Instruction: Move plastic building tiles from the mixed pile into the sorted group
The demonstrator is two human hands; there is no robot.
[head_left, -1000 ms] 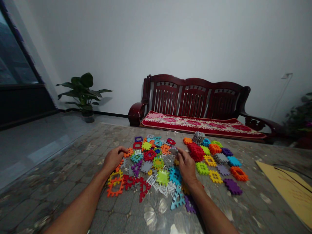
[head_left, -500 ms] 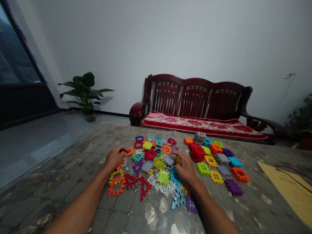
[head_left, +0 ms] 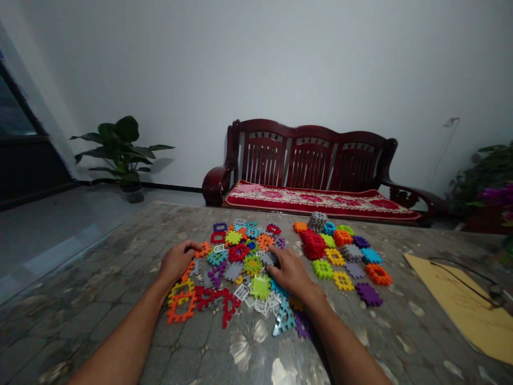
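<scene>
Interlocking plastic building tiles in many colours lie loosely in a spread pile. My left hand (head_left: 176, 263) rests at the pile's left edge, fingers slightly bent, fingertips touching an orange tile (head_left: 204, 249). Over the right side of the pile is my right hand (head_left: 289, 270), its index finger and thumb apart around a grey tile (head_left: 267, 259). The index fingertip reaches the edge of another orange tile (head_left: 265, 241). Whatever lies under the right palm is hidden. Between the hands are a red tile (head_left: 239, 252), a lime tile (head_left: 260, 286) and white window-like pieces (head_left: 242, 292).
Right of the pile, a second group of tiles includes a red stack (head_left: 313, 245) and a grey stack (head_left: 318, 221). A yellowish sheet (head_left: 460, 305) with a dark cord lies at the right. Beyond the patterned table (head_left: 132, 246) stand a wooden bench (head_left: 308, 155) and a potted plant (head_left: 126, 147).
The view has turned a little to the right. My right hand has shifted slightly left, covering a brownish-yellow piece seen before by its thumb. My left hand stays beside the orange tile.
</scene>
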